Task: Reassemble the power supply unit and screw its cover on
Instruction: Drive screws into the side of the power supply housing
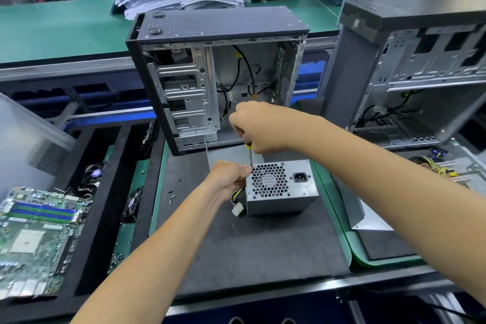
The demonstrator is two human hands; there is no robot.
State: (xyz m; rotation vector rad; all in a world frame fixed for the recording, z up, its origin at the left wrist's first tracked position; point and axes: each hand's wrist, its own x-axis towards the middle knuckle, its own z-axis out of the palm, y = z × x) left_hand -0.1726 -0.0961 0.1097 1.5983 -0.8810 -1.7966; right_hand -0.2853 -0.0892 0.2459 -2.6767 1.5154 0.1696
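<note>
Your right hand (259, 126) grips the screwdriver (249, 151) at a corner screw. Your left hand (228, 177) clasps the power supply unit (281, 187). Its cover looks seated; screws probably remain.

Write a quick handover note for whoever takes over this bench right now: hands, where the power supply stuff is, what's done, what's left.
Right hand: grips the screwdriver upright, tip at the top-left corner of the fan grille.
Left hand: holds the left side of the power supply unit, fingers by that same corner.
The unit sits on the dark mat, cover on, cables trailing out at its left.
Loose screws lie on the mat to the left.
Done: cover appears in place.
Left: finish this corner screw, then check the remaining ones; whether they are tight cannot be told.
</note>
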